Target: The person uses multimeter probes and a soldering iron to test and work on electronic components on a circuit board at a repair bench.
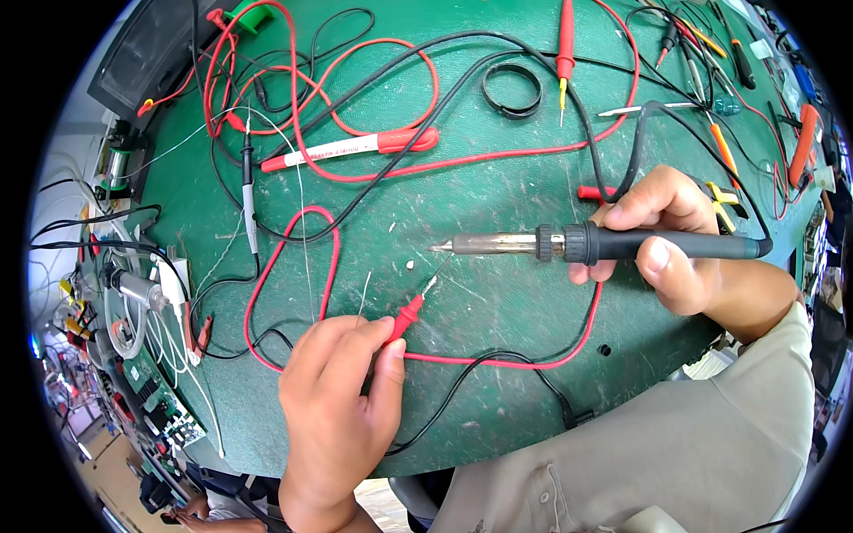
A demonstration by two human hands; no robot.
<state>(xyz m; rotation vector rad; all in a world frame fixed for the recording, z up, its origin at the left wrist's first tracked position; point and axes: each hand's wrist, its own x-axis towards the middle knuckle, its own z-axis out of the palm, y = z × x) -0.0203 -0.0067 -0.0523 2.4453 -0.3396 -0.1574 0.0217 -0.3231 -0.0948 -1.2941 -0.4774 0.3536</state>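
Observation:
My right hand (666, 226) grips a soldering iron (498, 244) by its black handle, and the metal tip points left over the green mat. Below that tip, my left hand (338, 391) pinches a red test probe (408, 317) between thumb and fingers. The probe's bare, whitish metal end slants up toward the iron; a fine strand shows between them, and I cannot tell whether they touch. A short thin wire (364, 295) sticks up beside my left fingers. The red lead (480, 359) runs right from my left hand and loops up behind my right hand.
A red-and-white marker (355, 149), a black tape ring (512, 91) and another red probe (566, 44) lie on the green mat (498, 426). A grey-and-black probe (249, 204) is at left. Tangled cables cross the far side. Hand tools crowd the right; a circuit board (164, 404) sits left.

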